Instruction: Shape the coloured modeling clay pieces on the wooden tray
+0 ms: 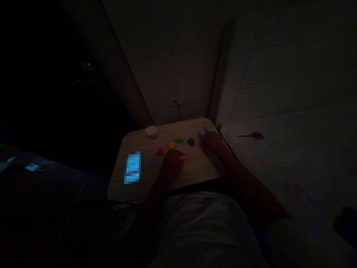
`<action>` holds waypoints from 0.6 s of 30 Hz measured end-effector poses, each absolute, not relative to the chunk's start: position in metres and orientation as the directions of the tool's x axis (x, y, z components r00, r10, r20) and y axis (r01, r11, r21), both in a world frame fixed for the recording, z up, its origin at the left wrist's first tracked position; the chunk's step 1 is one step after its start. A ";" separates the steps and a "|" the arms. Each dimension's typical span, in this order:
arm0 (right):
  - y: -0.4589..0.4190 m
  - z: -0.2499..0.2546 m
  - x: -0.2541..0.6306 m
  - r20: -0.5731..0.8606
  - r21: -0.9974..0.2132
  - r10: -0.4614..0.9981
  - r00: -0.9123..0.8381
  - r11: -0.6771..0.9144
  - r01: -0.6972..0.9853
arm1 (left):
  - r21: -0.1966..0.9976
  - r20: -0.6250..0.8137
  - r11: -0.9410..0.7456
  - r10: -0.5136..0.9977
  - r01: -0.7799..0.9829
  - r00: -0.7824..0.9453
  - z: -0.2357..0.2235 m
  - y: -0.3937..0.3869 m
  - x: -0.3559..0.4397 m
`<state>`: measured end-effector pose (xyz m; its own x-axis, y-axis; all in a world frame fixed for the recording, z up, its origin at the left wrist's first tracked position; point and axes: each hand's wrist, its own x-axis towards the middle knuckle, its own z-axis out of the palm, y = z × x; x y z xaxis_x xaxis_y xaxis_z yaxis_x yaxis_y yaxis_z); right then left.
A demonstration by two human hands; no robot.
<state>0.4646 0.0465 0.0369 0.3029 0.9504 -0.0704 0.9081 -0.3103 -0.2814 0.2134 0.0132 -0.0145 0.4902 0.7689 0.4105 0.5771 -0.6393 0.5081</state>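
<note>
My left hand [172, 162] is closed on a flat pink piece [184, 157] that sticks out to the right, low over the small wooden table [150, 182]. At the table's right side, my right hand [213, 141] is closed around a teal tool with two prongs [200, 135]; the rest of it is hidden in the hand, so its kind is unclear. Lumps that look like modelling clay lie between and beyond the hands: red [159, 152], yellow [171, 144], green [179, 140] and purple [191, 142]. The red one is just left of my left hand.
The room is very dark. A pale tub [152, 132] stands at the table's back left, and a lit phone [132, 168] lies at the left. Dark-handled scissors [251, 136] rest on the pale surface to the right. A wall socket [176, 100] holds a plug with a cable.
</note>
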 end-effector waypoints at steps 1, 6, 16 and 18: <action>0.044 0.037 0.464 -0.074 -0.277 0.953 0.294 -0.303 0.912 | 0.508 0.410 -0.638 0.770 0.578 0.489 -0.015 0.014 0.213; 0.015 0.031 0.451 -0.032 -0.253 0.956 0.291 -0.289 0.923 | 0.496 0.407 -0.643 0.765 0.583 0.499 -0.016 0.014 0.213; -0.061 0.015 0.402 0.005 -0.272 0.983 0.181 -0.173 0.947 | 0.522 0.454 -0.706 0.705 0.479 0.544 -0.016 0.013 0.215; -0.063 0.018 0.394 -0.020 -0.236 0.991 0.135 -0.136 0.962 | 0.532 0.462 -0.715 0.694 0.454 0.552 -0.016 0.011 0.215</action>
